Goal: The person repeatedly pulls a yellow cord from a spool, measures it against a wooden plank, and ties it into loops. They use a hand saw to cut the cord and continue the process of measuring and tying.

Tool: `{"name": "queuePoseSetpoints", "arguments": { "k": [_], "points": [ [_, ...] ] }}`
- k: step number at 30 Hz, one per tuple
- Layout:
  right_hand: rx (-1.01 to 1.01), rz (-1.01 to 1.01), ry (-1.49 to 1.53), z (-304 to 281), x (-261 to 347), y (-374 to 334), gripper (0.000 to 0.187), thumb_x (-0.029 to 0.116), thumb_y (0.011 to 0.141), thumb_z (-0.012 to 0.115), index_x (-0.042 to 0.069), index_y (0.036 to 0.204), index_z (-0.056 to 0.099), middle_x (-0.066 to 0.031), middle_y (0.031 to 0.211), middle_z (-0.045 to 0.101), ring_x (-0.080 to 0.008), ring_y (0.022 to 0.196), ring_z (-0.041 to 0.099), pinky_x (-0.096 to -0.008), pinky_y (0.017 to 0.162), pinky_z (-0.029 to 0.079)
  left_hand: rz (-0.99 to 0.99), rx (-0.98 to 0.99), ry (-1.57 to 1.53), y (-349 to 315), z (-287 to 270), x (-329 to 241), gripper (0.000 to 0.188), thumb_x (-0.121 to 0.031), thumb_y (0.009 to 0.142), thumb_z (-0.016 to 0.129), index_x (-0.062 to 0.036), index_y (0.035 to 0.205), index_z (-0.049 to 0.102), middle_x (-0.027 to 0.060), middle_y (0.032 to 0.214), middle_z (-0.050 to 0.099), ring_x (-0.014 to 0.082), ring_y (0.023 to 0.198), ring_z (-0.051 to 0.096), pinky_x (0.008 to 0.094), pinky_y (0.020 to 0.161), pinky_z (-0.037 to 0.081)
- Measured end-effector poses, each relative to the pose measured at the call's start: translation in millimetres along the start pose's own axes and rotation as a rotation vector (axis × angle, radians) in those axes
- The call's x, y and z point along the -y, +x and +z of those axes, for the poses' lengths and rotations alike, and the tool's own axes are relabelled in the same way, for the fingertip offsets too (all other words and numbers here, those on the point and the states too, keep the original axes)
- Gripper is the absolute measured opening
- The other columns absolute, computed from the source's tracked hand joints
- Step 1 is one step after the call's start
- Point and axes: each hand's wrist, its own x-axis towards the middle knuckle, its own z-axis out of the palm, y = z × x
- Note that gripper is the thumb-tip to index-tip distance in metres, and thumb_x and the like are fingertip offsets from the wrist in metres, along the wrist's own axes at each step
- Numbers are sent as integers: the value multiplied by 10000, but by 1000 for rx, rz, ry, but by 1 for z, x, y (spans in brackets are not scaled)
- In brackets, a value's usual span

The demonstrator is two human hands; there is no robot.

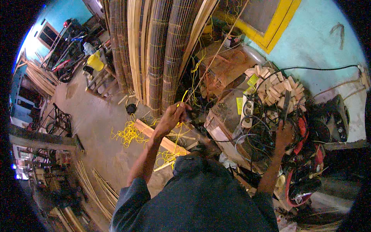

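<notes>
Left hand was clenched on a yellow cord, held up in front of the standing bamboo mats. Right hand gripped a dark tool at the right, over the tangled cables beside the wood blocks. Risk, as judged: the cord could snag on the loose yellow cord pile on the floor, or the tool could catch a cable. Yellow jug far left, contents not visible.

One head-worn fisheye view looks steeply down, close over a cluttered workshop floor.
</notes>
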Motion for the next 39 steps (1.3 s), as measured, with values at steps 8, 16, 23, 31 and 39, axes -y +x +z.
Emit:
{"name": "queuePoseSetpoints", "arguments": {
  "k": [8,16,23,31,39],
  "points": [
    [654,-279,1231,-11,232,-59,329,325,877,560,22,997,604,-47,860,610,-125,777,544,-271,729,438,-69,185,146,-4,56,3,361,-349,954,384,-25,913,538,5,619,434,88,557,417,251,517,374],
    [616,-433,1062,-9,230,-81,275,230,860,577,-43,866,610,-108,641,580,-214,576,554,-317,557,436,-134,196,-228,-12,63,-2,589,-488,942,263,-46,1324,342,114,1198,483,193,1073,459,317,937,354],
    [657,-397,831,-6,232,-95,186,147,787,608,-7,889,631,-193,784,626,-326,731,618,-372,659,471,-296,27,-281,7,80,46,697,-593,902,182,-77,1352,314,86,1205,475,199,1050,456,329,887,368],
    [592,-39,1162,2,218,-83,212,170,816,586,29,976,590,-135,855,617,-320,784,591,-374,699,467,-369,373,-98,6,65,22,581,-511,928,279,-38,1221,447,111,1075,544,220,912,501,338,798,412],
    [58,-975,315,-34,211,-58,315,292,856,535,114,1112,579,-42,985,606,-276,1113,439,-441,886,371,153,385,328,-6,39,50,283,-274,934,435,-9,937,536,88,829,525,167,746,479,309,676,405]
  ]
}}
